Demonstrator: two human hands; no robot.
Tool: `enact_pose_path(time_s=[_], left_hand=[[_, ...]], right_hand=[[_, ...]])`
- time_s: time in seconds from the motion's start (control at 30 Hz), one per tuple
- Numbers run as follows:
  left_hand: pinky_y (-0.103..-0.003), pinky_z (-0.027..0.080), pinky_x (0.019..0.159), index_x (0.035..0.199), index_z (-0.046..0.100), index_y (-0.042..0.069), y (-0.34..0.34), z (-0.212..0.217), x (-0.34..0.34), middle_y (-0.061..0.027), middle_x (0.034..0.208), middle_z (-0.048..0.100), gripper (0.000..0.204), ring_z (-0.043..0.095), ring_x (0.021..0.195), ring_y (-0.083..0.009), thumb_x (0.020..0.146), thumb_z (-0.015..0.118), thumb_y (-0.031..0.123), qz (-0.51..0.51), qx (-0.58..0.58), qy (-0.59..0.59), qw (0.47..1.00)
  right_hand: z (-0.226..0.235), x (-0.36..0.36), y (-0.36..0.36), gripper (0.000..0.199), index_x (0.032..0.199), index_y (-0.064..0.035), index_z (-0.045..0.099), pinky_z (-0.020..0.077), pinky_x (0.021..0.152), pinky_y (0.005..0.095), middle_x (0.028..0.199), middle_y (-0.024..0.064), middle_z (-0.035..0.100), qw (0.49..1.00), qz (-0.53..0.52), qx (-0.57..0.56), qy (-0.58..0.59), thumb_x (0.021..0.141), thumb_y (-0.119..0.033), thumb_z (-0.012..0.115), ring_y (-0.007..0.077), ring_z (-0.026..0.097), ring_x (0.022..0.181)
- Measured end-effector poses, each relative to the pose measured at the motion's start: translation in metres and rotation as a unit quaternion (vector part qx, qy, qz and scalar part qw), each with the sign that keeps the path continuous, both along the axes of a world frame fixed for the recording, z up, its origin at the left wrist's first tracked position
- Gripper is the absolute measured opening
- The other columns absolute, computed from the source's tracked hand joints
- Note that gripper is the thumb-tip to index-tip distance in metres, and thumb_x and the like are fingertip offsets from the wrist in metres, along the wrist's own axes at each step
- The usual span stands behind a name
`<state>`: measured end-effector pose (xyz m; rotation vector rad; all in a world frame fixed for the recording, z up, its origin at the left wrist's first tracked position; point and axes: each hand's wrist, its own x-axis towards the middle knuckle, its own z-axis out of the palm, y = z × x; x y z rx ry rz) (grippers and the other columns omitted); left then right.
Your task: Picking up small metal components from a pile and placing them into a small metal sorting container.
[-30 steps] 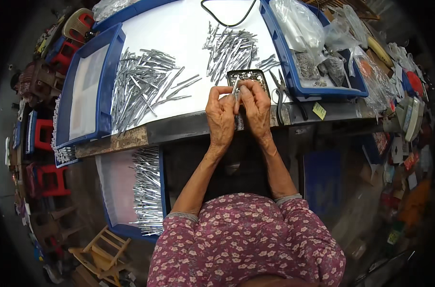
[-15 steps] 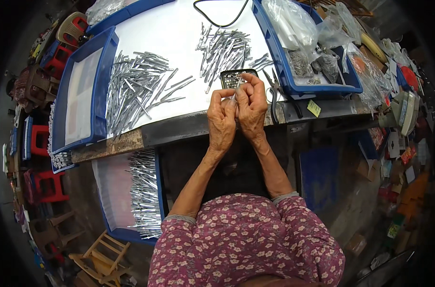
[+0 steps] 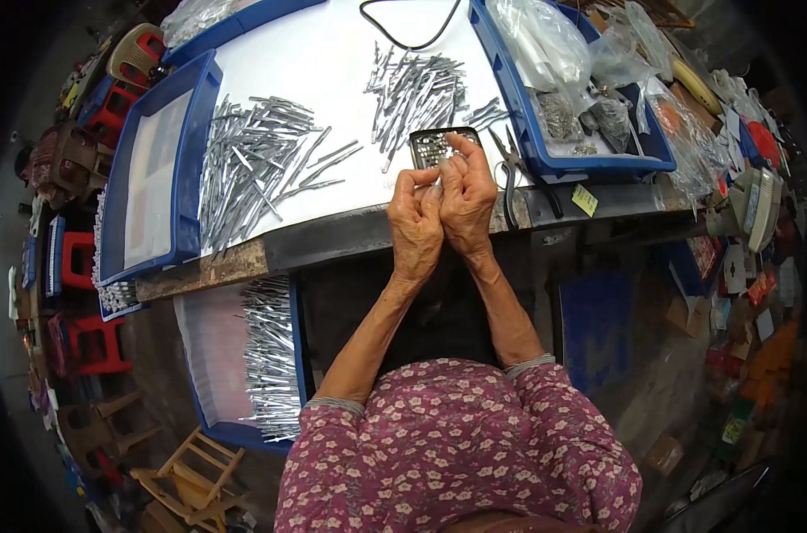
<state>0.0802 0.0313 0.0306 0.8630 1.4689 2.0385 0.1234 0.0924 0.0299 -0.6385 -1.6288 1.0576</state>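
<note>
My left hand (image 3: pixel 415 218) and my right hand (image 3: pixel 466 197) meet over the table's front edge, fingers pinched close together. Whatever lies between the fingertips is small and mostly hidden; I cannot make it out. My right index finger is raised and bent. Just beyond the hands sits a small black tray (image 3: pixel 414 142) of tiny metal parts (image 3: pixel 432 149). A pile of thin silvery metal strips (image 3: pixel 419 93) lies past that tray, and a bigger pile of strips (image 3: pixel 248 160) is off to the left. Dark-handled pliers (image 3: pixel 511 173) rest beside my right hand.
An empty-looking blue bin (image 3: pixel 186 178) stands at the table's left. At right, another blue bin (image 3: pixel 559 165) holds plastic bags of small parts. Below the table, a blue crate (image 3: pixel 299 355) contains many silvery strips. A black cable loop (image 3: pixel 411 46) lies at the back.
My fingers have shifted slightly, and the right thumb and index are placed a little differently. A pale thin piece seen at the fingertips earlier is now mostly hidden. The piles look unchanged.
</note>
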Motion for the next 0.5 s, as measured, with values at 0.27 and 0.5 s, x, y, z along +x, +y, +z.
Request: enact_pose_path(time_s=[0.27,0.5], left_hand=[[-0.024,0.035,0.048,0.093,0.047,0.0,0.002,-0.003,-0.013,-0.002,0.062,0.046,0.009,0.041,0.055,-0.0077,0.087,0.041,0.004,-0.002,-0.054,0.03,0.998],[-0.031,0.034,0.041,0.095,0.047,-0.003,0.022,0.009,-0.06,-0.0039,0.052,0.046,0.02,0.043,0.045,-0.0126,0.082,0.036,0.009,0.026,-0.115,0.144,0.983]], right_hand=[[0.006,0.003,0.005,0.029,0.113,0.0039,0.049,0.0334,0.048,0.0184,0.067,-0.0032,0.045,0.991,0.079,-0.106,-0.021,0.09,-0.012,0.046,0.0028,0.038,0.056],[0.001,0.019,0.018,0.027,0.111,0.0038,0.051,0.0277,0.047,0.0186,0.062,-0.0062,0.038,0.995,0.054,-0.055,-0.063,0.088,-0.009,0.048,0.0023,0.033,0.054]])
